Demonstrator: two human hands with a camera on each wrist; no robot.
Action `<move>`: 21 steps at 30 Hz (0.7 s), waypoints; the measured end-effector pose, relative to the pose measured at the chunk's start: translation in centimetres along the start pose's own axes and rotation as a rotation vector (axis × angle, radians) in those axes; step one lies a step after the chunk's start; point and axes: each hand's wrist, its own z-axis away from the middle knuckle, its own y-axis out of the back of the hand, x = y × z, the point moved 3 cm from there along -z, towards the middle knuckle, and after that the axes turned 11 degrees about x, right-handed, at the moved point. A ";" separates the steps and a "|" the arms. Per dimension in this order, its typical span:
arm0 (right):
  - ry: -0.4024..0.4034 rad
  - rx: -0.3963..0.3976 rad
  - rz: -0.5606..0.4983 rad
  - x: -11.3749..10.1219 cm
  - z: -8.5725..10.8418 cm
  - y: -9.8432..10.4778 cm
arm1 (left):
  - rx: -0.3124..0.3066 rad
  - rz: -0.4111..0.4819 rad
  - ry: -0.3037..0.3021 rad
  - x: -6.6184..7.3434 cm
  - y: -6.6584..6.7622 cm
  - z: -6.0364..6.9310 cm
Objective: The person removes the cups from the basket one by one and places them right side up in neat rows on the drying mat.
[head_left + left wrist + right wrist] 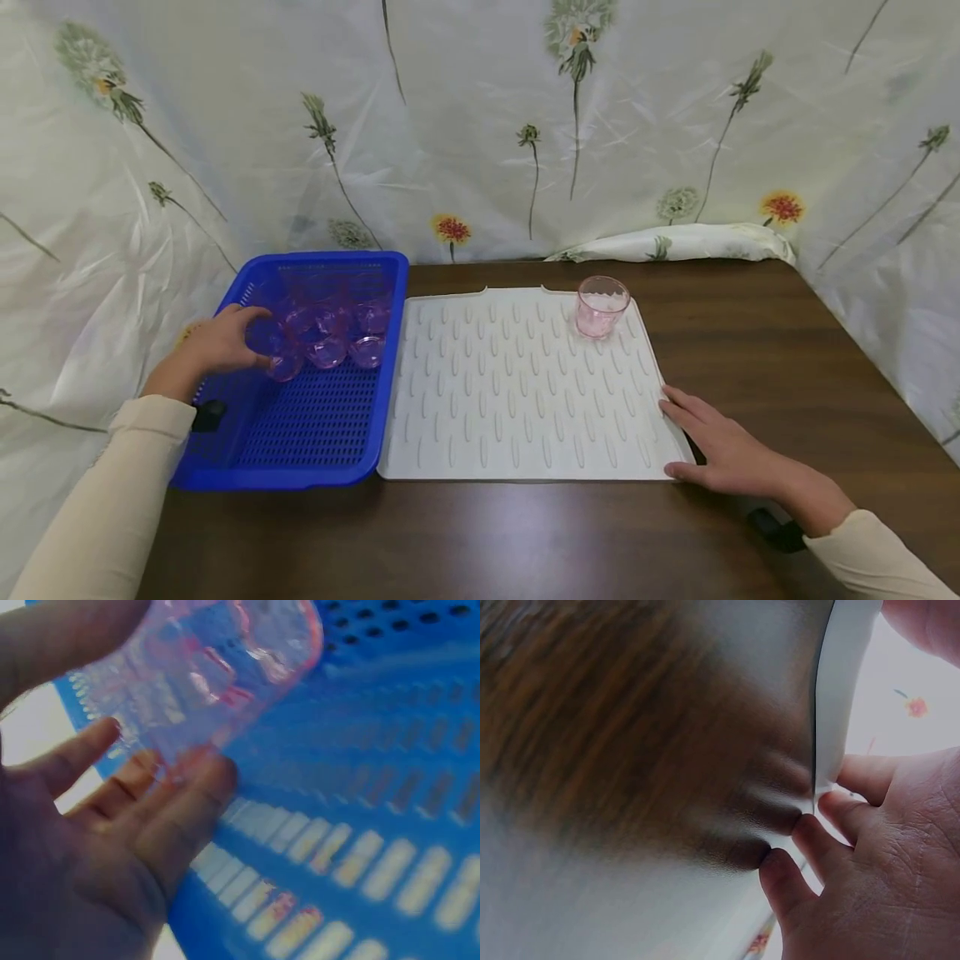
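Note:
My left hand (217, 340) reaches into a blue plastic basket (386, 400) on the left. It holds a clear pink glass (225, 682) between thumb and fingers, seen close in the left wrist view. Several more pink glasses (327, 350) stand together in the basket's far half. On the white ridged drying mat (480, 454), one pink glass (597, 321) stands upright at the far right corner. At the mat's right edge rests my right hand (723, 446), its fingertips touching the edge and the table, with nothing held.
A dark brown wooden table (525, 542) lies beneath the basket and mat. Floral cloth (465, 125) hangs behind and at both sides. A rolled fold of that cloth (690, 243) lies along the table's back edge.

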 end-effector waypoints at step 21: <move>-0.030 -0.007 -0.021 0.1 -0.2 0.2 | -0.156 0.347 0.027 -0.5 -2.4 1.4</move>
